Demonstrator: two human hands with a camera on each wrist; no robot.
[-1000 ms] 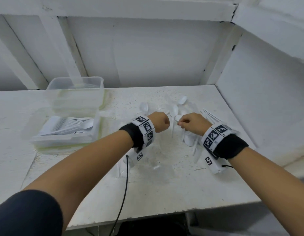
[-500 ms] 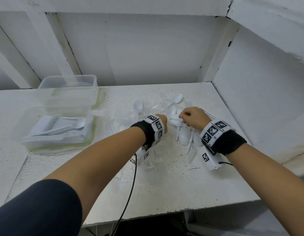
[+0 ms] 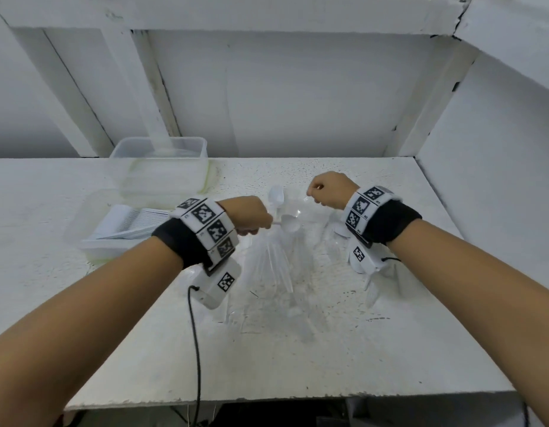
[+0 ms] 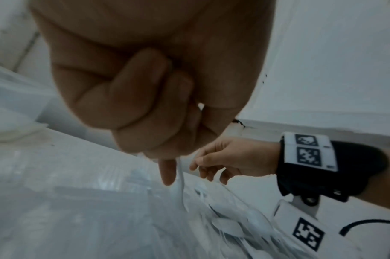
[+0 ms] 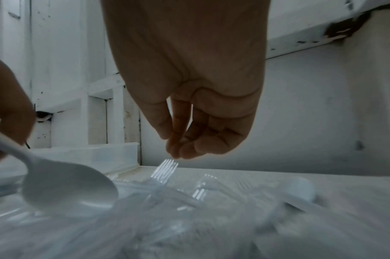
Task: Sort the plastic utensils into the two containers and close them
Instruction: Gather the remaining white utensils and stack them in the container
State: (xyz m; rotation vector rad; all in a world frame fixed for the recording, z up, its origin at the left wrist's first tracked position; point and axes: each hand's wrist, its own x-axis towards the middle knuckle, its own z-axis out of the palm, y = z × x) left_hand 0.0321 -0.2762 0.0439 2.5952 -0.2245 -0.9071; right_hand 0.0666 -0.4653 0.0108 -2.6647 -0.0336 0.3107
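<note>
Sorting step: your left hand (image 3: 248, 214) grips a white plastic spoon (image 5: 67, 185) over the mid-bench utensil pile (image 3: 285, 272), your right hand (image 3: 330, 194) loosely curled, empty; next, carry the spoon to the clear rectangular container (image 3: 91, 232) at the left edge.

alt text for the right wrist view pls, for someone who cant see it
The right hand hangs fingers-down, empty, just above a clear plastic fork atop a heap of clear and white utensils. At left, the left hand holds a white plastic spoon by its handle; a clear container sits behind.
</note>
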